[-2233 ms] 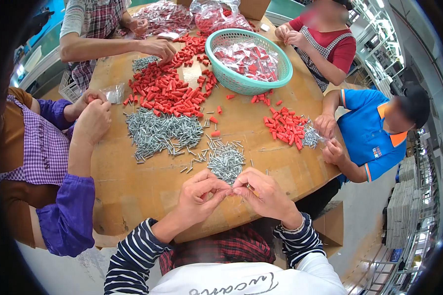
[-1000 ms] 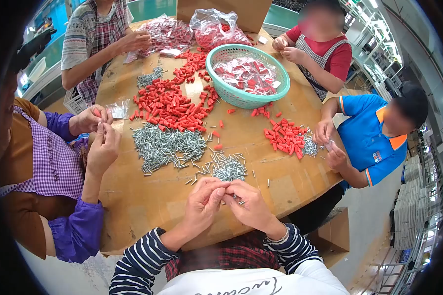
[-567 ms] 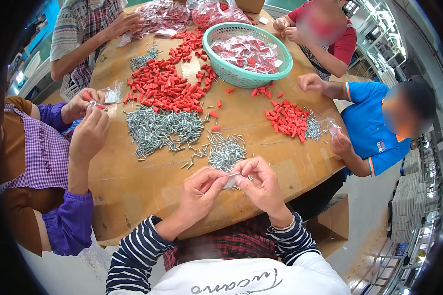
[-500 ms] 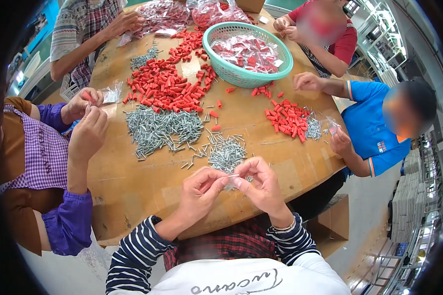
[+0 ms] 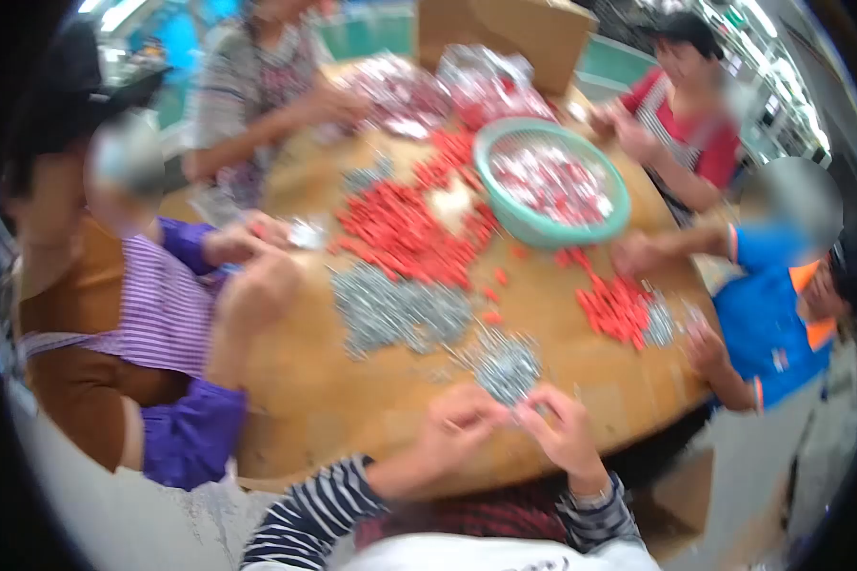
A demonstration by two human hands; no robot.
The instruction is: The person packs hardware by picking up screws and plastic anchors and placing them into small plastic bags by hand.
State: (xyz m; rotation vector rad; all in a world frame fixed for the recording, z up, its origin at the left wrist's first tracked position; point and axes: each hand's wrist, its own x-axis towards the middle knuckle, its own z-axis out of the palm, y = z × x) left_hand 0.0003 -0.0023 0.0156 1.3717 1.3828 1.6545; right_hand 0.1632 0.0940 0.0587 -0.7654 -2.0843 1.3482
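The view is smeared by motion. My left hand (image 5: 462,425) and my right hand (image 5: 560,425) meet fingertip to fingertip over the table's near side, both pinched on a small clear bag (image 5: 515,416), barely visible. Just beyond them lies a small heap of metal screws (image 5: 507,366). A larger screw heap (image 5: 395,309) is to its left, with a wide pile of red plastic caps (image 5: 409,228) behind. A few loose caps lie between the heaps.
A green basket (image 5: 552,231) of filled bags stands at the back right. Red caps (image 5: 612,309) and screws (image 5: 659,322) lie at the right. Co-workers' hands reach in from left, back and right. Bulging bags (image 5: 495,86) and a carton (image 5: 505,38) are behind.
The view has swung, shifting the table and my hands rightward and down in the picture. My fingertips have come closer together around the bag. The right co-worker's raised hand is now by the red caps.
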